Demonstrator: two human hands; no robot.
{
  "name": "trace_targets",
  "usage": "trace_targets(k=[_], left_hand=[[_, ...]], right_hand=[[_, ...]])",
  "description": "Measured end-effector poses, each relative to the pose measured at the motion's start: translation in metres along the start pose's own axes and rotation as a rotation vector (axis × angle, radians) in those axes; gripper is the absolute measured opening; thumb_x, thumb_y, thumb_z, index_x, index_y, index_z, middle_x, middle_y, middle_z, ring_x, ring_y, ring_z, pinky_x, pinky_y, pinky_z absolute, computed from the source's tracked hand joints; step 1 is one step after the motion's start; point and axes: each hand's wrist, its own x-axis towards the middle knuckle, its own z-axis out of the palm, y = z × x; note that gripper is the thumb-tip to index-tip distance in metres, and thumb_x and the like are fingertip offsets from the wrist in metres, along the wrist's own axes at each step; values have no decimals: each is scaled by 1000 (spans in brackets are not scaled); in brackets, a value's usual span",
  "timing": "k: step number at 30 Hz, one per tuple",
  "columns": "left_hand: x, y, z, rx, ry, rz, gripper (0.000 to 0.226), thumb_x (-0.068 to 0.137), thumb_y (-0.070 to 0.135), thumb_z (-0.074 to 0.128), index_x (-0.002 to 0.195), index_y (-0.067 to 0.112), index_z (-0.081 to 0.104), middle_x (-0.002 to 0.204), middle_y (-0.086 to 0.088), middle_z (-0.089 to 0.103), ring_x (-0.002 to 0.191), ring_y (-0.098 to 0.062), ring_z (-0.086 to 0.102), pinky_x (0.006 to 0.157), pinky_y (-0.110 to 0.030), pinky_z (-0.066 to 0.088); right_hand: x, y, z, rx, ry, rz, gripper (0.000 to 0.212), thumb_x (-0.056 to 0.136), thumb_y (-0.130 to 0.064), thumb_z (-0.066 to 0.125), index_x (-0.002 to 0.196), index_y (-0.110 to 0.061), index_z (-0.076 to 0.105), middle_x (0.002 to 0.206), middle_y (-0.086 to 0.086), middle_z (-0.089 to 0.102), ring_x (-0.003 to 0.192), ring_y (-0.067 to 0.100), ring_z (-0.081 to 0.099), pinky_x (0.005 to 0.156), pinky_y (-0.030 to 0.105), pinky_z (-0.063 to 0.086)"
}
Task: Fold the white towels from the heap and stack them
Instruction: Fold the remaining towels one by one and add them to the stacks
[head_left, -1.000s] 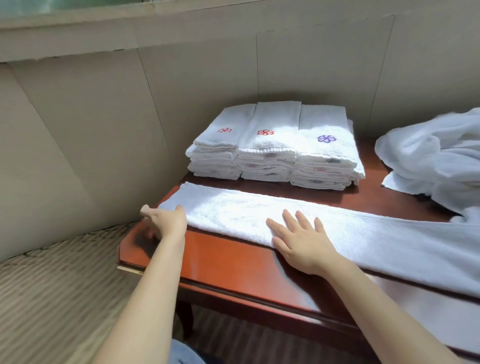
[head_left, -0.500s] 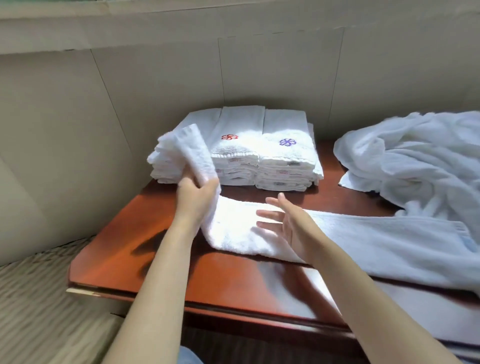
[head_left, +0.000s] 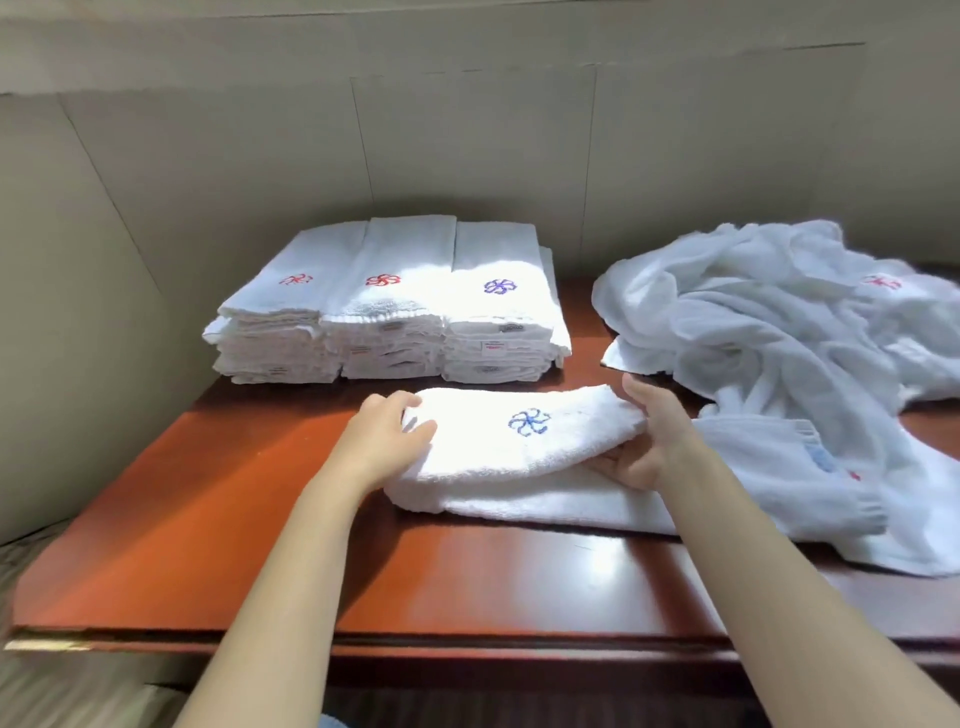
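A: Towel (head_left: 519, 441) location?
B: Centre frame, laid doubled over on table (head_left: 208, 519), below folded stacks (head_left: 389, 312); heap (head_left: 779, 322) seen upper right.
A: Fingers?
B: Left end is gripped by left hand (head_left: 387, 441); flap is pinched by right hand (head_left: 654, 441).

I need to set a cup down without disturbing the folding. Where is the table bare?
Largest bare patch: the near-left of the table, bordered by its left edge, front edge and the half-folded towel. A narrow strip runs along the front edge. A slim gap separates the stacks from the heap. Back centre and right side are crowded.
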Motion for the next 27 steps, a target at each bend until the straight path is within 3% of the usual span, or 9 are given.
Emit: trace_targets(k=[3, 7, 10, 13, 15, 20, 22, 24, 27], left_hand=[[5, -2, 13, -27, -57, -115, 63, 94, 43, 49, 147, 16, 29, 147, -8, 36, 131, -25, 42, 99, -33, 35], [13, 0, 18, -160, -3, -259, 70, 92, 45, 53, 147, 11, 27, 148, -10, 39, 128, -30, 44, 99, -35, 36], [15, 2, 17, -196, -50, -236, 63, 87, 36, 62, 141, 15, 37, 143, -6, 45, 113, -24, 49, 88, -31, 37], [18, 4, 19, -197, -127, -168, 67, 85, 30, 63, 145, 24, 34, 153, -5, 31, 136, -25, 35, 108, -37, 33], [19, 8, 23, -179, -144, -171, 69, 86, 33, 62, 147, 26, 31, 154, -8, 26, 139, -26, 31, 111, -38, 29], [24, 16, 27, -341, -74, -326, 79, 90, 48, 56, 149, 9, 20, 147, -14, 37, 128, -33, 43, 104, -40, 37], [25, 17, 27, -428, -121, -361, 78, 91, 53, 52, 147, 8, 24, 138, -14, 48, 115, -31, 55, 94, -40, 47], [23, 21, 29, -431, -174, -339, 73, 90, 56, 51, 141, 7, 34, 119, -14, 61, 94, -27, 64, 76, -33, 50], [19, 32, 37, -373, -231, -281, 70, 87, 63, 50, 132, 10, 42, 98, -12, 66, 75, -23, 60, 62, -28, 43]], right_hand=[[0, -6, -3, -357, 100, -30, 15, 84, 0, 59, 99, -3, 59, 84, 11, 67, 68, 27, 65, 51, 35, 57], [-7, -20, -13, -727, -62, -60, 33, 82, 15, 49, 102, -8, 62, 87, 9, 68, 71, 25, 67, 58, 34, 56], [-16, -29, -18, -807, -228, -12, 20, 85, 4, 58, 93, -14, 63, 67, 2, 66, 55, 16, 66, 48, 25, 52], [-11, -20, -19, -962, 1, -79, 22, 85, -27, 70, 99, -11, 63, 66, 4, 65, 56, 17, 63, 52, 23, 50], [-4, -10, -19, -996, 157, -241, 20, 87, -25, 68, 96, -7, 64, 85, 10, 67, 75, 23, 63, 69, 31, 51], [-16, -26, -24, -955, 215, -461, 14, 93, -12, 57, 91, -1, 66, 77, 6, 57, 69, 16, 53, 56, 20, 41], [-30, -47, -34, -823, 272, -544, 16, 95, -12, 53, 104, -5, 65, 93, 8, 61, 82, 20, 57, 69, 25, 48], [-47, -69, -53, -726, 317, -602, 13, 97, -13, 51, 103, -11, 62, 91, 7, 60, 76, 19, 57, 62, 23, 50], [-62, -89, -94, -905, 414, -593, 11, 97, -18, 52, 91, -15, 61, 89, 7, 59, 75, 21, 55, 66, 27, 46]])
